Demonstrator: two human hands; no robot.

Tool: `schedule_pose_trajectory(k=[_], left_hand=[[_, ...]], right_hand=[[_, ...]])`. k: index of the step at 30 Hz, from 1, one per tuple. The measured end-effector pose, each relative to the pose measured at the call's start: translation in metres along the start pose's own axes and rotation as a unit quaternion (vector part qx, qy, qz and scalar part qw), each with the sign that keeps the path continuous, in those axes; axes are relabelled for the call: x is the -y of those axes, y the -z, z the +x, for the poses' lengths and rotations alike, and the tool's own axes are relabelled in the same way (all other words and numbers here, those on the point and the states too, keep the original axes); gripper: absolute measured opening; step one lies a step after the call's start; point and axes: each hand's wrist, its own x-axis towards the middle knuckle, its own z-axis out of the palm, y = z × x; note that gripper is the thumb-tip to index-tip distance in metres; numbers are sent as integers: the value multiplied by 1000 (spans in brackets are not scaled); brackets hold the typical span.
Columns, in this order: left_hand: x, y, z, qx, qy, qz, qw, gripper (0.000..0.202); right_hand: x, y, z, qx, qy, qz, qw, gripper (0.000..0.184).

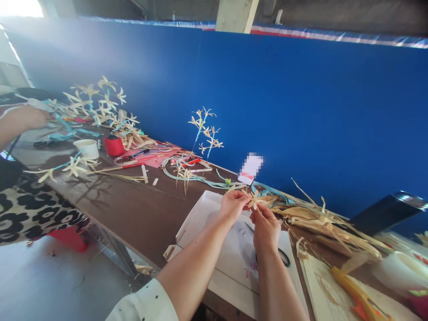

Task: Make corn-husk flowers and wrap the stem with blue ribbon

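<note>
Both my hands meet over a white shallow box (200, 218) on a brown table (133, 214). My left hand (232, 205) and my right hand (265, 227) both pinch a small pale straw flower (256, 200) between their fingertips, with its petals spread above my fingers. Dark scissors (284, 256) lie in the box just under my right wrist. A heap of dried straw leaves (321, 220) lies right behind the flower.
A blue wall (301, 111) runs behind the table. Finished straw flowers on blue stems (205, 131) stand at the back. A red thread spool (114, 146), a white cup (87, 148) and a yellow cutter (357, 292) lie about. Another person's arm (20, 122) reaches in at left.
</note>
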Motion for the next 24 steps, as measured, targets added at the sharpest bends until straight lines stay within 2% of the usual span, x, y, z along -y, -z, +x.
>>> schedule_pose_trajectory(k=[4,7,14,24], left_hand=[[0,2,0,14,-5,25,1000,20],[-2,2,-2,26,-12,36,999,21],[-6,-1,-4,31,-8,25,999,20],[3,-3,1,30,8,4,1000,19]], right_hand=[[2,1,0,3,-20,-1,1000,42],[5,1,-2,3,-10,-36,999,45],[12,2,-7,-9,74,-161,984,41],[15,4,-7,-28,197,-303,932,34]])
